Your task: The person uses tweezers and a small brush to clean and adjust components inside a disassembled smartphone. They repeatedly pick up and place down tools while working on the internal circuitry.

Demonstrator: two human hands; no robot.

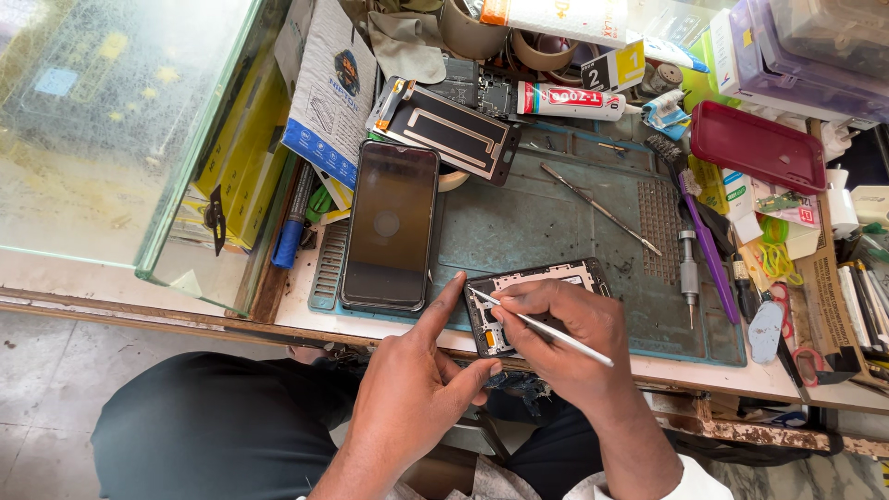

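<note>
On a cluttered green work mat (556,222), beside a dark glass phone screen (389,227), the left hand (412,393) steadies an opened black phone frame (532,301) with one outstretched finger, while the right hand (565,338) pinches slim metal tweezers (542,324) over it.

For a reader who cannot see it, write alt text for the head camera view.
A person's right hand holds thin tweezers to an opened phone frame on a green work mat, while the left hand steadies its edge. A dark phone screen lies alongside, amid tools.

opened phone frame (535,306) flat on mat's near edge, thin silver tweezers (542,326) slanted over it
</note>
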